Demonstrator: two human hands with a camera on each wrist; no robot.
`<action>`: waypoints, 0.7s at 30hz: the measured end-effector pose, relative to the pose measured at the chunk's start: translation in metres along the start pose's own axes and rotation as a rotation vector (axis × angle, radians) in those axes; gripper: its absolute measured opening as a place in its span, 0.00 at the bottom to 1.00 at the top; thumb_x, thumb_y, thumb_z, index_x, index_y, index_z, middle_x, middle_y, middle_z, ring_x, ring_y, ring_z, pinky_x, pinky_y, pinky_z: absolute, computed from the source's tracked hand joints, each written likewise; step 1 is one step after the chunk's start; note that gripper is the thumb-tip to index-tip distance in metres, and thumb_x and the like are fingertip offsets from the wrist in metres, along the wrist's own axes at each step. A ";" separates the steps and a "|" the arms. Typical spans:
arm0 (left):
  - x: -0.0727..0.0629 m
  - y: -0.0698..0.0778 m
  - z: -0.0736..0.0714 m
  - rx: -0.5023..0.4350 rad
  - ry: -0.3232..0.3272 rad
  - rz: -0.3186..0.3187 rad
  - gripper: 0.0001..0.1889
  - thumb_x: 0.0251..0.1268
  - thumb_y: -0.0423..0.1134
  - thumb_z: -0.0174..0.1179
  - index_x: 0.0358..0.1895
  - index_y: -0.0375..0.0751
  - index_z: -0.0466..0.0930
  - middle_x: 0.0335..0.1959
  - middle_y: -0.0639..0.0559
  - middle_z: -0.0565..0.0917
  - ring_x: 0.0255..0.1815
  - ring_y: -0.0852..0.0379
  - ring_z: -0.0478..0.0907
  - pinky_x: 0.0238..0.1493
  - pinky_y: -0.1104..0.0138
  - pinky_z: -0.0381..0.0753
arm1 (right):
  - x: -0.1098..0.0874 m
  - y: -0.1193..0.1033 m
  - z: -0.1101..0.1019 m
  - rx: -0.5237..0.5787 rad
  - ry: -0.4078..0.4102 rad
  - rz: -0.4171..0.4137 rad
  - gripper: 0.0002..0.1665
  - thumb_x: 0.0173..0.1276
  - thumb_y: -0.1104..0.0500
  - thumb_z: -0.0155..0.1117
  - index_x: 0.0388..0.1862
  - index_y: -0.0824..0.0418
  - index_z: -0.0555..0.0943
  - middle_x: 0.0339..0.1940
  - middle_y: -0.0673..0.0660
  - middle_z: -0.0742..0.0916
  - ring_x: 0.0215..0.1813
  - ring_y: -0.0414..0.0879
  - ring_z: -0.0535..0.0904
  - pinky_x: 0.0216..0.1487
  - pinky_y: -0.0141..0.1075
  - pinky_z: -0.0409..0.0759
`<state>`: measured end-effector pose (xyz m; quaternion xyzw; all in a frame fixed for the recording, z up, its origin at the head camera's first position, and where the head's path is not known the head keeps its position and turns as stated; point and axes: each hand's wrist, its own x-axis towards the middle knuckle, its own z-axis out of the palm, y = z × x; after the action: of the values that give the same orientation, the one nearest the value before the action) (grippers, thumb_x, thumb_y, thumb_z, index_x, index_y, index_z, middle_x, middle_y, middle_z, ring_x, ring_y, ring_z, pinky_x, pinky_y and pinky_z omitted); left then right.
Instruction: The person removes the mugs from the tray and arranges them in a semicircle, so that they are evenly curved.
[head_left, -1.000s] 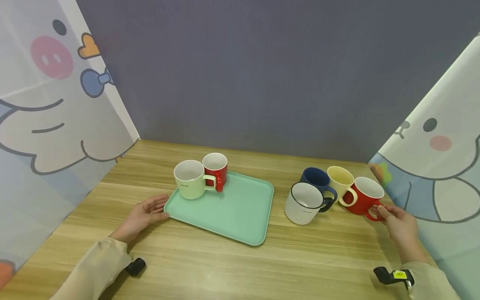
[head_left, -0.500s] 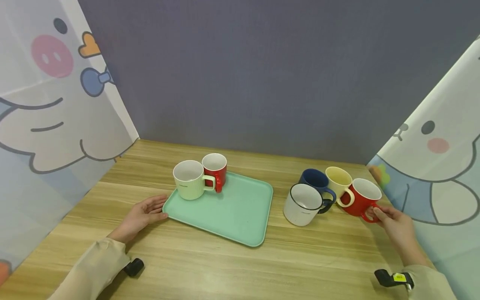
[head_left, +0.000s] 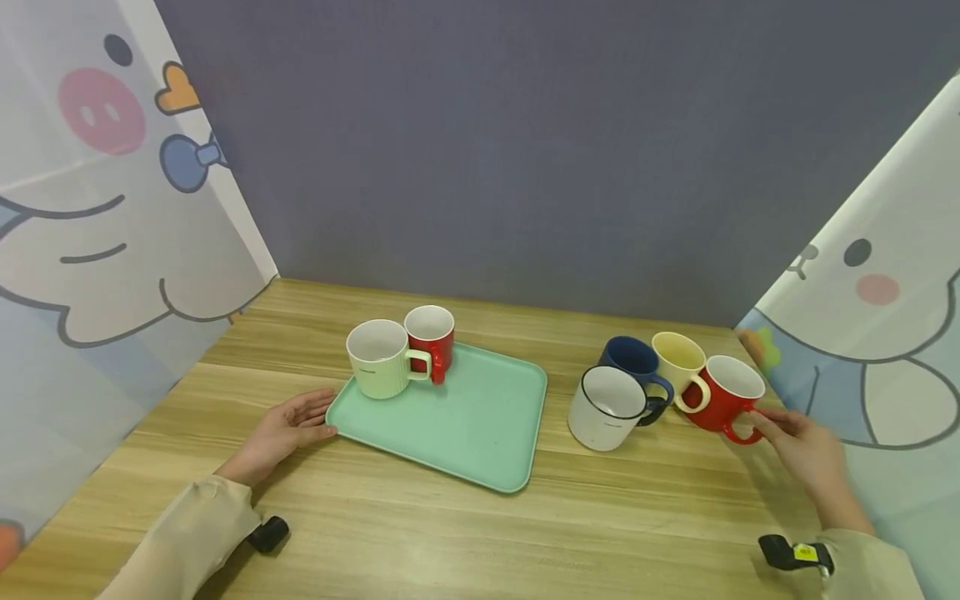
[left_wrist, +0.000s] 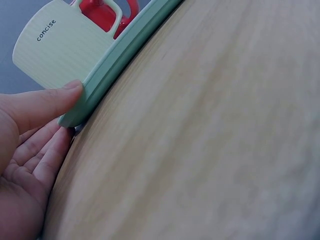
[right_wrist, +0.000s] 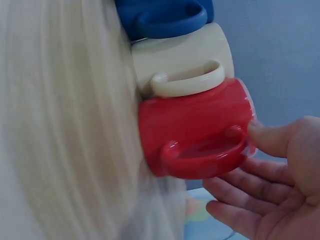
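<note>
In the head view my left hand (head_left: 288,429) lies at the near-left corner of a mint green tray (head_left: 457,425). The left wrist view has its thumb on the tray's outer wall and its fairly straight fingers beside the corner. On the tray stand a pale green ribbed mug (head_left: 381,371) and a red mug (head_left: 435,342). My right hand (head_left: 806,450) is at another red mug (head_left: 716,404) on the far right. In the right wrist view its thumb tip meets the rim near the handle, while the other fingers extend loosely behind the mug.
Left of that red mug, a yellow mug (head_left: 678,367), a dark blue mug (head_left: 628,354) and a white mug with a black rim (head_left: 600,421) stand close together on the wooden table (head_left: 420,533). A grey panel (head_left: 487,150) rises behind, with printed sheets at both sides.
My right hand has loosened from the red mug's handle and shifted slightly right. The left hand, tray and mugs keep their places.
</note>
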<state>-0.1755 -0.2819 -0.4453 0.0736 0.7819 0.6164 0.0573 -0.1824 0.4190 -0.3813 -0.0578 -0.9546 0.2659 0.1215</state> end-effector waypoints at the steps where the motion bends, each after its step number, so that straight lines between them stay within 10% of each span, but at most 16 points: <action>1: 0.000 0.000 0.000 -0.003 0.000 0.002 0.39 0.65 0.31 0.66 0.73 0.21 0.56 0.70 0.23 0.63 0.61 0.60 0.74 0.56 0.75 0.77 | 0.001 -0.001 -0.001 -0.004 0.014 0.022 0.29 0.76 0.50 0.57 0.52 0.79 0.78 0.44 0.77 0.85 0.42 0.62 0.82 0.30 0.34 0.72; 9: 0.001 0.000 0.000 -0.001 0.001 0.001 0.39 0.65 0.31 0.67 0.73 0.21 0.56 0.70 0.23 0.63 0.59 0.67 0.74 0.56 0.76 0.77 | 0.001 -0.023 -0.012 0.222 0.194 0.155 0.27 0.74 0.53 0.58 0.56 0.77 0.75 0.23 0.21 0.71 0.27 0.16 0.67 0.26 0.17 0.70; 17: 0.004 -0.001 0.002 -0.003 -0.007 0.009 0.39 0.65 0.31 0.67 0.73 0.20 0.56 0.69 0.22 0.63 0.55 0.73 0.73 0.55 0.76 0.78 | 0.000 -0.062 -0.013 0.395 0.368 0.131 0.06 0.69 0.61 0.65 0.42 0.50 0.81 0.22 0.22 0.77 0.28 0.18 0.74 0.28 0.13 0.70; 21: 0.003 -0.001 0.000 0.006 -0.005 0.021 0.38 0.65 0.31 0.66 0.72 0.20 0.56 0.69 0.21 0.63 0.54 0.75 0.74 0.54 0.77 0.78 | 0.001 -0.087 0.001 0.404 0.385 -0.003 0.07 0.68 0.65 0.65 0.44 0.61 0.84 0.24 0.23 0.78 0.28 0.20 0.75 0.31 0.13 0.72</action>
<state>-0.1781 -0.2813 -0.4463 0.0836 0.7826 0.6147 0.0526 -0.1877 0.3445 -0.3364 -0.0803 -0.8417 0.4347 0.3101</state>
